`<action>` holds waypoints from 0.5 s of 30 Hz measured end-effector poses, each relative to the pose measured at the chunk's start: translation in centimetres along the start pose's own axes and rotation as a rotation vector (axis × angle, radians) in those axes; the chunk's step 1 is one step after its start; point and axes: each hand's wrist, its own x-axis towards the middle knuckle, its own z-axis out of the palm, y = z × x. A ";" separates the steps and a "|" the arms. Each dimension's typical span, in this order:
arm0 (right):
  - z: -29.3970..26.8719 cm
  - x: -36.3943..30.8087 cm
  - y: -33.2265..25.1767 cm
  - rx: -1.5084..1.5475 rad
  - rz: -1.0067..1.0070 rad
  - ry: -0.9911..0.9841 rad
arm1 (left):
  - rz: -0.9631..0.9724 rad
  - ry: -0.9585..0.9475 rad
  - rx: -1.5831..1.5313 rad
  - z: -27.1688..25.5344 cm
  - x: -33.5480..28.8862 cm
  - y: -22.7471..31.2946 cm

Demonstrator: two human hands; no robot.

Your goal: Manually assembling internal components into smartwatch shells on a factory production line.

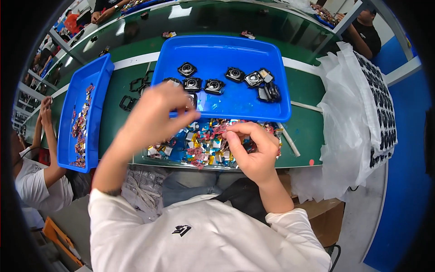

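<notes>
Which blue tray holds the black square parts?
The big middle tray, above both hands; the narrow left tray holds only small colourful pieces.

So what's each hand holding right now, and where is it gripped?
The right hand pinches a small pink-red foil piece by its edge, above the foil pile. The left hand hovers at the blue tray; whether it holds anything cannot be told.

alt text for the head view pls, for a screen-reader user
Seen from above, a person's right hand pinches a small piece from a pile of small colourful parts on a green table, while the left hand reaches over a blue tray holding black square components.
</notes>
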 end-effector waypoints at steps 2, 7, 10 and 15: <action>0.3 -0.3 -0.4 -0.007 -0.004 -0.038 | -0.128 -0.031 0.133 1.2 -3.5 1.7; 1.6 -0.4 -0.8 -0.164 -0.110 -0.135 | -0.180 0.061 0.033 3.5 -6.4 2.8; 1.8 -0.5 -1.0 -0.204 -0.166 -0.115 | -0.126 0.058 0.002 3.8 -6.9 3.2; 1.7 -0.7 -1.2 -0.258 -0.153 -0.127 | -0.173 0.122 0.037 3.8 -8.5 2.9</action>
